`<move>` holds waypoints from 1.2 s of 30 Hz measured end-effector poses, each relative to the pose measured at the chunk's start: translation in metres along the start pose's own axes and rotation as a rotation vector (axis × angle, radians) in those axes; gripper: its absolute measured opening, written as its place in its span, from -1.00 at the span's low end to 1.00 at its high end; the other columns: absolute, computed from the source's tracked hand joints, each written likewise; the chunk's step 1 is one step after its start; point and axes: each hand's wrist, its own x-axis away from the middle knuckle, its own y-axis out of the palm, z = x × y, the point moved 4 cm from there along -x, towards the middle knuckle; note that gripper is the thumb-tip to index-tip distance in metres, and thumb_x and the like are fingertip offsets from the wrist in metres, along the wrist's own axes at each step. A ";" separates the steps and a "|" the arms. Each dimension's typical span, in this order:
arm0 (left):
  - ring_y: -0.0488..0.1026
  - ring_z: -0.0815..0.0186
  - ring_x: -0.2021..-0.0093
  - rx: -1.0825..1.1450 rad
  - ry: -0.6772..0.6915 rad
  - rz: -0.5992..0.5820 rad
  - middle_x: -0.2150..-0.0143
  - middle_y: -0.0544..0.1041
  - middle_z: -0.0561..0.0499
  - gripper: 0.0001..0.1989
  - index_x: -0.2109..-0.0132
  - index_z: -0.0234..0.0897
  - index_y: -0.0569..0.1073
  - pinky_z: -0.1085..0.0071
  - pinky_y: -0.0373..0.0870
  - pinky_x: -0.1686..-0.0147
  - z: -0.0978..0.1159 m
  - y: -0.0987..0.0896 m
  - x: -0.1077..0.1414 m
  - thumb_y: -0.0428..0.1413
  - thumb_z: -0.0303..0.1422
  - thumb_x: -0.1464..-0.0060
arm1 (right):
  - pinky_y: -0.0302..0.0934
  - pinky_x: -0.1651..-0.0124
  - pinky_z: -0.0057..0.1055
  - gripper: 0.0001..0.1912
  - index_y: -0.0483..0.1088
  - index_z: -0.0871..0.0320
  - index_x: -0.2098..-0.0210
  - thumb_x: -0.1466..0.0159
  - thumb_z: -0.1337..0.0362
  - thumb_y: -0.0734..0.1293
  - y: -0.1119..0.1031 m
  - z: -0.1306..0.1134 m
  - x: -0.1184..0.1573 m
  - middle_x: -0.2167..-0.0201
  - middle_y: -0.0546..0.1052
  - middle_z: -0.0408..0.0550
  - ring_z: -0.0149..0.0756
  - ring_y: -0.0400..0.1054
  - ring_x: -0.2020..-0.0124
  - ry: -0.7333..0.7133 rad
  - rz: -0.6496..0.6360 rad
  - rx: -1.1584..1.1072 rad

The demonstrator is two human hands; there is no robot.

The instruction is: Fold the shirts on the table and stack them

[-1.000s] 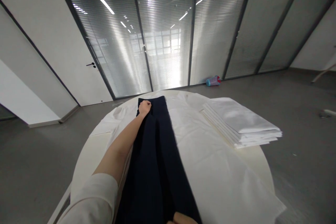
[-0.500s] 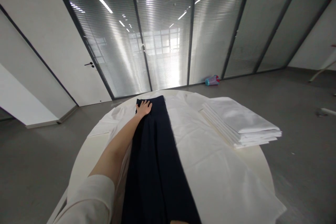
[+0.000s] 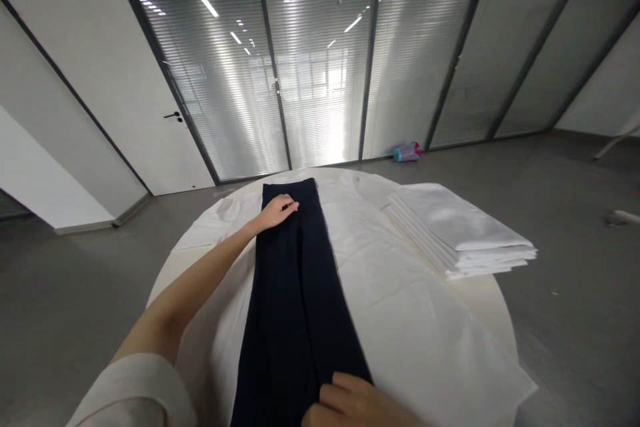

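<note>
Dark navy trousers (image 3: 285, 293) lie lengthwise over a white cloth (image 3: 400, 307) on a round table, waistband at the far end. My left hand (image 3: 278, 211) is on the trousers just below the waistband, its fingers bent and drawn together; whether they pinch fabric is too small to tell. At the bottom edge, my right hand (image 3: 350, 403) is over the near part of the trousers with its fingers curled in; what it holds, if anything, is hidden.
A stack of folded white cloths (image 3: 460, 230) sits on the table's right side. The pale table rim (image 3: 500, 310) shows beyond it. A blue and red basket (image 3: 407, 152) lies on the floor by the glass partition.
My left hand has shifted slightly right and its spread fingers have drawn together. My right hand has come further into view from the bottom edge.
</note>
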 end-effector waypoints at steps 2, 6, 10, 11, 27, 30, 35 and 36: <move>0.48 0.23 0.04 -0.014 0.163 -0.085 0.13 0.56 -0.02 -0.64 0.29 -0.20 0.57 0.34 0.30 -0.13 0.016 0.003 0.017 0.00 -0.12 -0.31 | 0.09 0.34 -0.43 -0.72 0.40 0.14 0.21 -0.49 0.11 0.19 -0.010 0.002 -0.008 0.34 0.55 -0.27 -0.47 0.28 0.43 0.000 -0.051 -0.019; 0.44 0.20 0.08 -0.131 0.302 -0.112 0.15 0.50 -0.02 -0.64 0.32 -0.22 0.51 0.25 0.28 -0.07 0.038 0.013 0.032 0.00 -0.12 -0.32 | 0.07 0.34 -0.44 -0.70 0.40 0.15 0.33 -0.46 0.12 0.23 -0.017 0.000 -0.014 0.45 0.51 -0.26 -0.46 0.28 0.45 -0.019 -0.074 -0.011; 0.40 0.19 0.08 -0.265 0.211 -0.098 0.16 0.47 -0.02 -0.67 0.37 -0.24 0.45 0.23 0.26 -0.03 0.044 0.022 0.032 0.05 -0.15 -0.29 | 0.04 0.38 -0.45 -0.63 0.34 0.15 0.46 -0.46 0.16 0.24 -0.016 -0.004 -0.013 0.58 0.42 -0.28 -0.48 0.19 0.54 -0.062 -0.099 -0.027; 0.39 0.18 0.07 -0.287 0.197 -0.094 0.16 0.47 -0.02 -0.69 0.36 -0.24 0.45 0.22 0.26 -0.03 0.045 0.023 0.033 0.05 -0.16 -0.29 | 0.04 0.39 -0.45 -0.62 0.32 0.15 0.48 -0.46 0.16 0.24 -0.015 -0.004 -0.012 0.59 0.40 -0.28 -0.48 0.17 0.55 -0.061 -0.101 -0.033; -0.09 0.06 -0.48 -0.084 0.396 -0.231 -0.46 0.12 -0.04 -0.46 -0.36 0.00 0.26 -0.09 -0.17 -0.41 0.141 0.044 0.098 -0.08 0.01 -0.34 | 0.20 -0.23 -0.13 -0.53 0.17 -0.01 -0.34 -0.48 0.12 0.19 -0.030 -0.002 -0.007 -0.38 0.23 -0.06 -0.11 0.08 -0.37 -0.149 -0.057 0.182; -0.11 0.08 -0.49 -0.070 0.376 -0.271 -0.47 0.09 -0.01 -0.43 -0.39 0.06 0.19 -0.08 -0.20 -0.41 0.140 0.054 0.099 -0.08 0.05 -0.33 | 0.16 -0.27 -0.14 -0.60 0.25 -0.04 -0.28 -0.50 0.12 0.14 -0.024 -0.003 -0.004 -0.33 0.31 -0.16 -0.18 0.16 -0.33 -0.189 -0.087 0.163; -0.16 0.06 -0.49 -0.007 0.401 -0.337 -0.48 0.03 -0.03 -0.41 -0.41 -0.02 0.16 -0.10 -0.19 -0.41 0.137 0.048 0.094 -0.10 0.02 -0.35 | 0.11 -0.30 -0.13 -0.68 0.36 0.05 -0.18 -0.49 0.20 0.17 -0.023 -0.001 -0.009 -0.23 0.44 -0.14 -0.22 0.27 -0.25 -0.199 -0.094 0.056; -0.14 0.08 -0.49 0.020 0.413 -0.336 -0.48 0.04 -0.03 -0.43 -0.41 -0.04 0.16 -0.05 -0.14 -0.42 0.133 0.042 0.091 -0.10 -0.02 -0.36 | 0.08 -0.31 -0.14 -0.67 0.35 0.08 -0.19 -0.49 0.23 0.17 -0.027 -0.001 -0.013 -0.23 0.44 -0.11 -0.23 0.27 -0.26 -0.183 -0.076 0.041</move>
